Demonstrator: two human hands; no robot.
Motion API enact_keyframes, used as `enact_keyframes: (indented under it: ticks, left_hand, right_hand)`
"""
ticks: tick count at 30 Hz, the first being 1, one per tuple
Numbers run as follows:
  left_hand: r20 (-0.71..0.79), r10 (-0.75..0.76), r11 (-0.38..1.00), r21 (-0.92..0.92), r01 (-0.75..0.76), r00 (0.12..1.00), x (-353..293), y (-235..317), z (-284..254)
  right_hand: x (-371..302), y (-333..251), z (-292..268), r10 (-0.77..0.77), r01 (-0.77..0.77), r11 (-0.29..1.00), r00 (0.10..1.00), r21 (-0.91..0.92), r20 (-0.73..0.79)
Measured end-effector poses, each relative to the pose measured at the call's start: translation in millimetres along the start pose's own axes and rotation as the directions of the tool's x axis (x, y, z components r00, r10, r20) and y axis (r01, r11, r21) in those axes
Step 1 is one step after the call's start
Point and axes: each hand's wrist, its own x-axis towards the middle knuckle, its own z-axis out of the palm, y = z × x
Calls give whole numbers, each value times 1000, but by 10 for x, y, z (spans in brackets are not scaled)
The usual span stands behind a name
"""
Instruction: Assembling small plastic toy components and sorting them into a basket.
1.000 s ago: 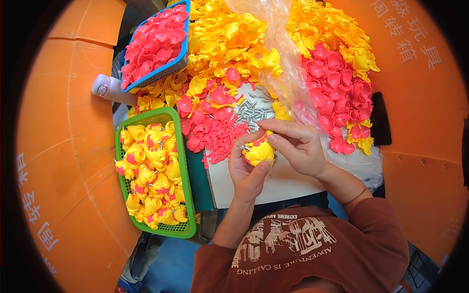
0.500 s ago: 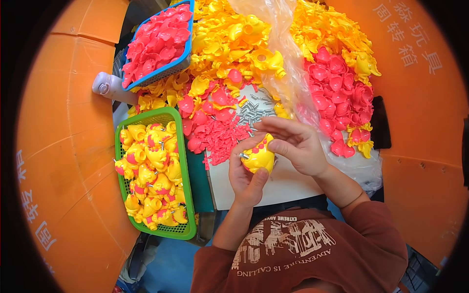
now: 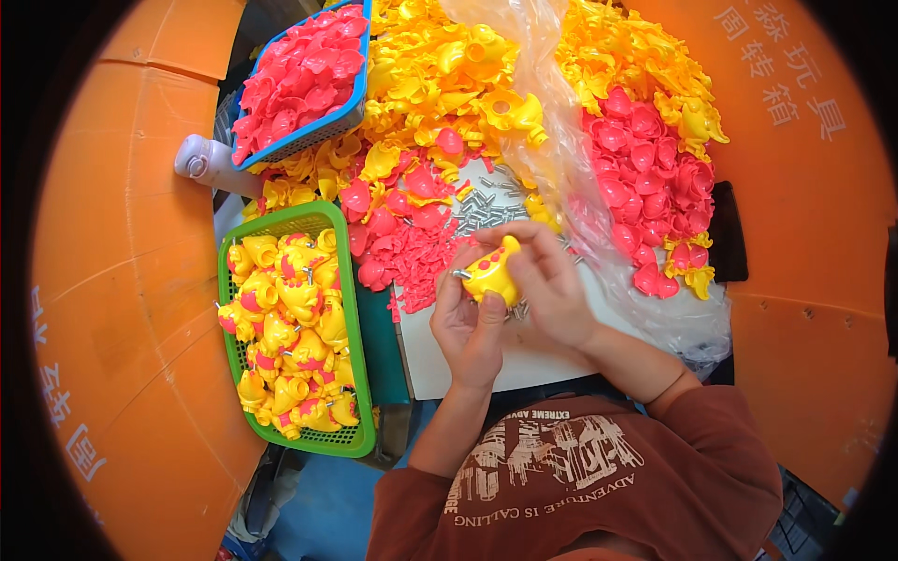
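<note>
Taking the held yellow toy piece (image 3: 490, 277) as the clock's centre, a pale bottle (image 3: 210, 166) sits at ten o'clock, its right end hard to make out. The green basket (image 3: 354, 327), between eight and nine, holds yellow pieces with pink patches; those lower in the heap are hidden. The blue basket (image 3: 354, 114) of pink shells, between ten and eleven, is cut off by the upper edge. Small pink bits (image 3: 416, 266) lie at nine on the desk (image 3: 426, 363), partly behind the left hand (image 3: 468, 327). Its fingers grip the toy piece, thumb underneath, the other fingers mostly out of sight. The piece is just above the desk's near part, between the hands: its pointed tip aims at one o'clock, a metal peg juts toward nine, and its long axis seems to run one to seven, though covered at the lower end. Loose metal pins (image 3: 486, 213) lie at twelve. The right hand (image 3: 554, 290) is curled against the piece's right side; whether its fingers grip cannot be told. Crumpled clear plastic (image 3: 599, 220) and pink shells (image 3: 650, 192) lie toward two; a dark flat object (image 3: 730, 234) shows partly at three.
</note>
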Motion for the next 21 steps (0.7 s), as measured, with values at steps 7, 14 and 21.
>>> enact_keyframes:
  ticks: [7, 14, 21]
  left_hand:
    - [-137, -165, 963, -237, 129, 977, 28, -46, 61]
    - [-218, 174, 905, 420, -68, 960, 173, 151, -385]
    - [-381, 651, 346, 919, 190, 657, 573, 1132, -782]
  right_hand:
    - [17, 474, 57, -108, 90, 978, 991, -190, -85]
    - [277, 209, -11, -47, 252, 693, 951, -676, 307]
    - [1678, -461, -1192, -547, 132, 25, 831, -991, 97]
